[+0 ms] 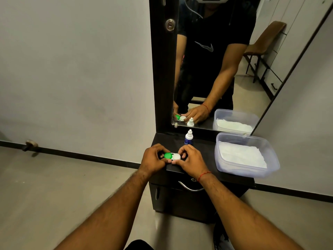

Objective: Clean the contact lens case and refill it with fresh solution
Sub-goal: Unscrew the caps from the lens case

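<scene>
The contact lens case (pixel 172 156) lies near the front left edge of the dark dresser top (pixel 201 156). It has a green cap on the left and a white cap on the right, both in place. My left hand (pixel 152 160) grips the green side with curled fingers. My right hand (pixel 191 160) pinches the white cap between thumb and fingers. Just behind the hands stands a small solution bottle (pixel 188 137), white-topped with a blue label, upright and capped.
A clear plastic tub (pixel 266 159) holding folded white tissue sits on the dresser's right side. A tall mirror (pixel 225 73) rises behind, reflecting the scene. A drawer with a metal handle (pixel 189 187) is below. Bare floor lies to the left.
</scene>
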